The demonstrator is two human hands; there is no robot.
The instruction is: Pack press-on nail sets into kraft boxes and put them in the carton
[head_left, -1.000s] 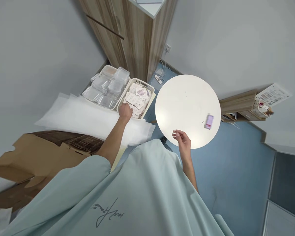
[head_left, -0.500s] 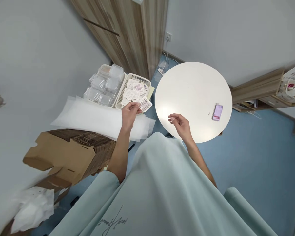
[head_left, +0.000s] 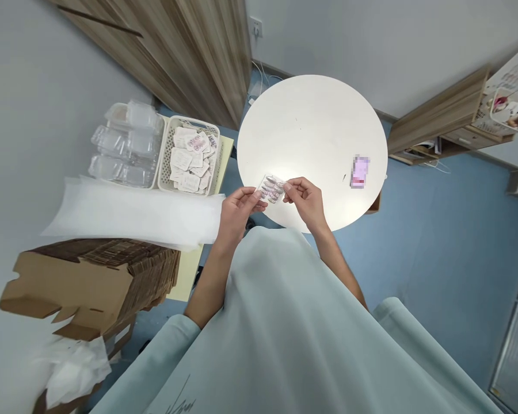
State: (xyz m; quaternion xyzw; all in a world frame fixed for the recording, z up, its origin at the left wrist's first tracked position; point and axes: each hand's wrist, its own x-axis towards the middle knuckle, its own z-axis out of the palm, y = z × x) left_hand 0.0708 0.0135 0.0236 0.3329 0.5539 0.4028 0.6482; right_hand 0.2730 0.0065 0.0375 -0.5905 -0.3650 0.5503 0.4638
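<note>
Blister packet of small pills, clear and silvery, has come from the white mesh basket to the near edge of the round white table; now left hand and right hand both pinch it, so sorting goes on.

The left hand is out of the basket now, and it brings a small packet over the near edge of the round table. A second ago it was still digging among the packets there. The right hand rises from its idle hover at the table's edge and pinches the packet's other end, so both hands share it.
</note>
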